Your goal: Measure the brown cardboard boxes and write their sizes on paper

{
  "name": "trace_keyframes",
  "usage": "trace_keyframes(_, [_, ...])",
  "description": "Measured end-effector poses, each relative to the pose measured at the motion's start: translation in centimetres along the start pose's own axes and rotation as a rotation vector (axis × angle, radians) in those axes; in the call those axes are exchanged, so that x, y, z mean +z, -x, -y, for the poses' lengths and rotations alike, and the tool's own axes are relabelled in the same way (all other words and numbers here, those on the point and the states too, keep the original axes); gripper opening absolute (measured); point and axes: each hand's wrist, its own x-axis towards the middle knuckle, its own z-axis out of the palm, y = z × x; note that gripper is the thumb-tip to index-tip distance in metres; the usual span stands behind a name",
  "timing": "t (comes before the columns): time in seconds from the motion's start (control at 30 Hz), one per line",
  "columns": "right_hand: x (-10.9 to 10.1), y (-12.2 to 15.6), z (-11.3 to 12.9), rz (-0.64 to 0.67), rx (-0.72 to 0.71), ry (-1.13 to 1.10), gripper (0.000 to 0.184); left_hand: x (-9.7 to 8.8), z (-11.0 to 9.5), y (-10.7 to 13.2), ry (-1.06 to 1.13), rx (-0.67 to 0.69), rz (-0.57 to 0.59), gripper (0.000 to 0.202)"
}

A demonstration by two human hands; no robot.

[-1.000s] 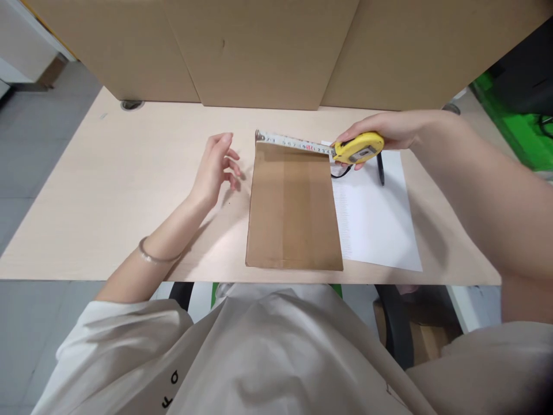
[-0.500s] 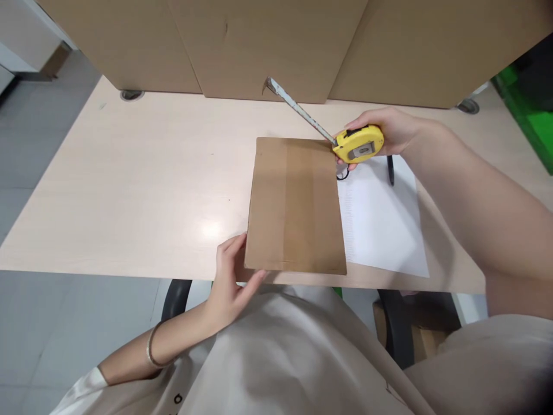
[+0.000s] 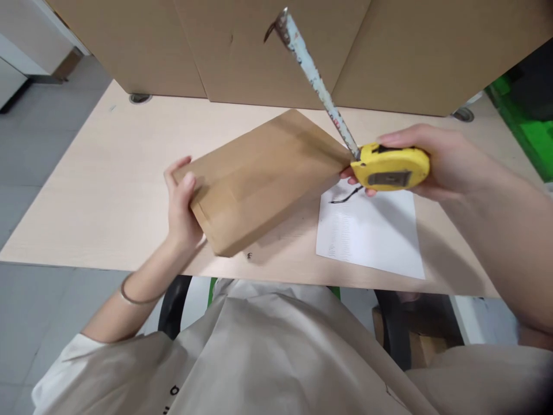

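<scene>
A flat brown cardboard box [image 3: 259, 178] is tilted and turned above the table. Its left end sits in the grip of my left hand [image 3: 181, 204], thumb on top. My right hand [image 3: 432, 155] is closed around a yellow tape measure [image 3: 391, 168], whose short blade [image 3: 317, 83] sticks out up and to the left with its metal hook at the tip. Fingers of that hand, below the tape case, touch the right corner of the box. A black wrist cord [image 3: 348, 196] dangles from the tape measure.
A printed white sheet [image 3: 367, 236] lies on the light wooden table [image 3: 108, 190] under my right hand. Large cardboard panels [image 3: 268, 52] stand along the back edge. A small dark mark [image 3: 249, 255] shows near the front. Green material [image 3: 533, 138] is at far right.
The box has come up off the table and turned, its near end swinging left. My left hand moved up and left with it. The tape measure has come nearer, its blade pointing higher.
</scene>
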Motion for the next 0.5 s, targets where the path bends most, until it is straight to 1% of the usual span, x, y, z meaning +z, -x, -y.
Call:
trace_keyframes(0.03, [0.3,1.1,-0.4,-0.023,0.029,-0.024,0.03,0.4,-0.4,-1.9,-0.012,-0.022,0.045,0.059])
trace_keyframes(0.1, [0.8,3.2,-1.3,-0.056,0.088,-0.093,0.026,0.9,-0.7,-5.3,-0.04,-0.065,0.146,0.044])
trace_keyframes(0.17, [1.2,4.9,-2.4,-0.045,0.13,-0.135,0.023,1.6,-0.3,-7.8,-0.053,-0.095,0.234,0.032])
trace_keyframes(0.2, [1.3,5.6,-3.0,-0.034,0.148,-0.137,0.024,2.1,0.0,-8.6,-0.056,-0.106,0.271,0.029])
trace_keyframes(0.27, [1.4,6.4,-4.3,-0.014,0.187,-0.119,0.026,3.0,0.8,-9.3,-0.055,-0.123,0.33,0.03])
trace_keyframes(0.37, [1.5,6.5,-6.0,0.001,0.238,-0.102,0.029,3.9,2.0,-9.1,-0.059,-0.149,0.392,0.042])
trace_keyframes(0.43, [1.3,6.4,-6.7,0.012,0.257,-0.098,0.03,4.0,2.7,-8.8,-0.073,-0.174,0.389,0.048])
trace_keyframes(0.5, [0.8,6.2,-6.7,0.017,0.248,-0.067,0.028,3.8,3.2,-8.7,-0.093,-0.191,0.375,0.05])
